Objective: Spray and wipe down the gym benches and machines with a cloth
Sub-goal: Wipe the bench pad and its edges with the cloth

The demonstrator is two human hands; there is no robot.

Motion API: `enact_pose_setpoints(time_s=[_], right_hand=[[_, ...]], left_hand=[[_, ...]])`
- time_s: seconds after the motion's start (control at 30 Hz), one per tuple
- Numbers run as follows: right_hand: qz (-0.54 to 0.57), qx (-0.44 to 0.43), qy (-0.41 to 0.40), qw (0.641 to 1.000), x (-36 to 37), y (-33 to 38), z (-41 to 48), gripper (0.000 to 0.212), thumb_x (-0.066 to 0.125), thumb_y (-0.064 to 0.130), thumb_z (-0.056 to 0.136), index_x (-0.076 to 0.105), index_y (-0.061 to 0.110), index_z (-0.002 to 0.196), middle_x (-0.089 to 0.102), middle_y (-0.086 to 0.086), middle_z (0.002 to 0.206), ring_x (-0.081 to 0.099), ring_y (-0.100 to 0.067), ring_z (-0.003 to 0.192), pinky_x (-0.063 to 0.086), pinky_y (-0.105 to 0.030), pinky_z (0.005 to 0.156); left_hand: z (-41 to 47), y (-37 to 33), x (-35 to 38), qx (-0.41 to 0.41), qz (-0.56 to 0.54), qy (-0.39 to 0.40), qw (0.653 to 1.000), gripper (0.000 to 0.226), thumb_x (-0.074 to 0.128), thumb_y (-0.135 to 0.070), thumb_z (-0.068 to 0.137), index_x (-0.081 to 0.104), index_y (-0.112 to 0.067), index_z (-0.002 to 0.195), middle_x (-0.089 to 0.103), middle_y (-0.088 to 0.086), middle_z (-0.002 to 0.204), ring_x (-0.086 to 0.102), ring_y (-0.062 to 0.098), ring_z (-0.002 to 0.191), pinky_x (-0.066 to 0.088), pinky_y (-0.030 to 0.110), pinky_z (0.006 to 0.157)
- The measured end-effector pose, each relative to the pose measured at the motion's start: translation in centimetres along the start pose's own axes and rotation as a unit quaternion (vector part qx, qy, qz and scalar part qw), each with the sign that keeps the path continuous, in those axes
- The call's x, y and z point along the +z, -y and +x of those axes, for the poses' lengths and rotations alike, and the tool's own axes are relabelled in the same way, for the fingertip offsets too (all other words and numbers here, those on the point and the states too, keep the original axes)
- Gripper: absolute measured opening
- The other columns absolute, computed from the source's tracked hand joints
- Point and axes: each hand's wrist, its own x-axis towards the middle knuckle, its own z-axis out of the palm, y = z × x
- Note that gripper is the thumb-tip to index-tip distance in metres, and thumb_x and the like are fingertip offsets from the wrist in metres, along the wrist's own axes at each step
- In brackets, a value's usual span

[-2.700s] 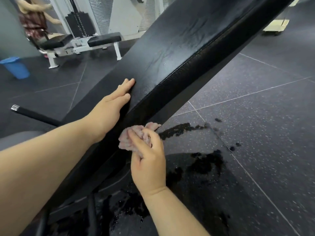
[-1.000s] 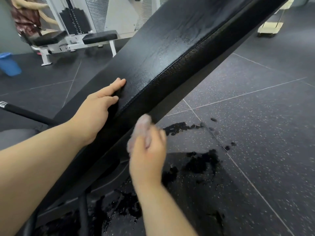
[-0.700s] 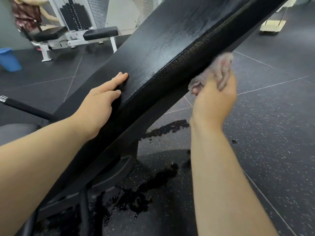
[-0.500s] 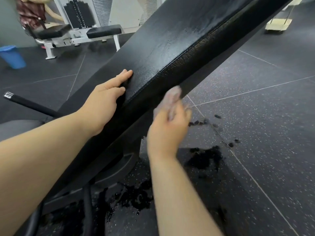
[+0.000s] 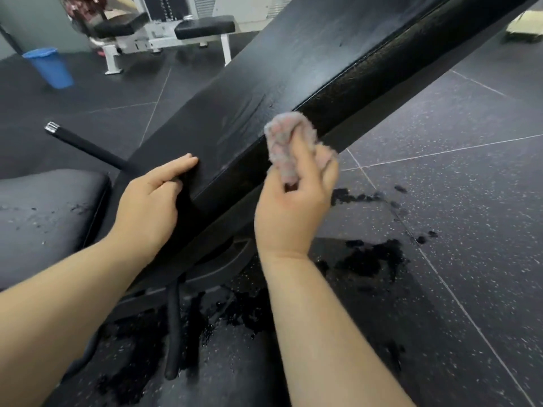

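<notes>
bench pad [image 5: 293,69] black; cloth [image 5: 289,142] mottled pink-grey; floor [image 5: 455,201] dark grey, white-speckled; bucket [image 5: 48,67] at 10 o'clock blue.

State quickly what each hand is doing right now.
Left hand: open, fingers resting on the bench pad.
Right hand: closed, gripping the cloth.

The inclined backrest [image 5: 293,69] is cut off at the top edge; the cloth [image 5: 280,135] is partly covered by the right hand [image 5: 293,210]; a pale object [image 5: 526,27] far right is blurred.
</notes>
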Motion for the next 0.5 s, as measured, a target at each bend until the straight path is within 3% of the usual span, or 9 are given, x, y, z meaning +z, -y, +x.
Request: enact_pose_setpoints(time_s=[0.07, 0.17, 0.2, 0.27, 0.33, 0.4, 0.5], right_hand=[[-0.034, -0.003, 0.08, 0.996, 0.5, -1.5, -4.8, 0.051, 0.058, -0.003, 0.081, 0.066, 0.019, 0.126, 0.049, -0.008, 0.126, 0.05, -0.021, 0.124, 0.046, -0.031, 0.101], [-0.062, -0.03, 0.183, 0.981, -0.2, -1.7, -8.0, 0.047, 0.051, 0.003, 0.082, 0.067, 0.019, 0.124, 0.052, -0.008, 0.124, 0.05, -0.018, 0.122, 0.047, -0.033, 0.098], [-0.063, -0.043, 0.166, 0.983, -0.8, -1.5, -7.2, 0.048, 0.053, 0.0, 0.081, 0.068, 0.019, 0.123, 0.052, -0.01, 0.122, 0.051, -0.019, 0.119, 0.047, -0.031, 0.098], [-0.057, -0.055, 0.056, 0.995, -2.0, -0.9, -3.7, 0.055, 0.058, -0.007, 0.078, 0.063, 0.022, 0.125, 0.05, -0.008, 0.117, 0.053, -0.018, 0.112, 0.044, -0.021, 0.098], [-0.022, -0.024, -0.046, 0.998, -2.7, -0.6, 0.6, 0.057, 0.059, -0.002, 0.083, 0.055, 0.027, 0.132, 0.042, 0.009, 0.119, 0.052, -0.013, 0.114, 0.045, -0.021, 0.099], [-0.001, -0.015, -0.045, 0.999, -1.8, -0.1, 2.0, 0.058, 0.058, -0.001, 0.085, 0.055, 0.025, 0.136, 0.036, 0.019, 0.121, 0.051, -0.012, 0.12, 0.049, -0.029, 0.101], [-0.052, -0.045, 0.028, 0.997, 0.7, -1.0, -3.2, 0.061, 0.059, -0.01, 0.081, 0.058, 0.019, 0.134, 0.042, 0.002, 0.125, 0.051, -0.022, 0.123, 0.045, -0.03, 0.103]], left_hand=[[-0.3, 0.2, -0.5, -0.024, -0.004, -0.006, 1.0, 0.053, 0.043, 0.002, 0.092, 0.069, -0.043, 0.105, 0.062, -0.026, 0.123, 0.05, -0.009, 0.122, 0.034, 0.019, 0.111], [-1.1, 0.8, -1.1, -0.014, 0.03, 0.003, 0.999, 0.053, 0.043, 0.003, 0.093, 0.066, -0.04, 0.114, 0.057, -0.026, 0.13, 0.047, -0.009, 0.123, 0.03, 0.007, 0.105], [-1.3, 1.2, -1.2, -0.012, 0.042, 0.004, 0.999, 0.054, 0.043, 0.002, 0.093, 0.065, -0.04, 0.118, 0.056, -0.025, 0.132, 0.045, -0.011, 0.123, 0.029, 0.002, 0.101], [-1.4, 2.1, -1.5, -0.015, 0.04, 0.0, 0.999, 0.054, 0.042, 0.0, 0.095, 0.064, -0.042, 0.12, 0.054, -0.026, 0.134, 0.044, -0.013, 0.123, 0.028, -0.004, 0.097], [-1.4, 2.8, -1.5, -0.027, 0.015, 0.001, 1.0, 0.054, 0.042, -0.003, 0.096, 0.063, -0.048, 0.116, 0.055, -0.029, 0.133, 0.044, -0.015, 0.123, 0.028, -0.002, 0.1], [-1.4, 3.1, -1.4, -0.033, -0.013, -0.002, 0.999, 0.054, 0.042, -0.004, 0.096, 0.064, -0.051, 0.11, 0.056, -0.03, 0.13, 0.045, -0.014, 0.125, 0.03, 0.011, 0.109], [-1.5, 3.1, -1.4, -0.045, -0.042, -0.003, 0.998, 0.053, 0.041, -0.003, 0.096, 0.067, -0.046, 0.112, 0.058, -0.03, 0.128, 0.047, -0.011, 0.125, 0.032, 0.021, 0.113]])
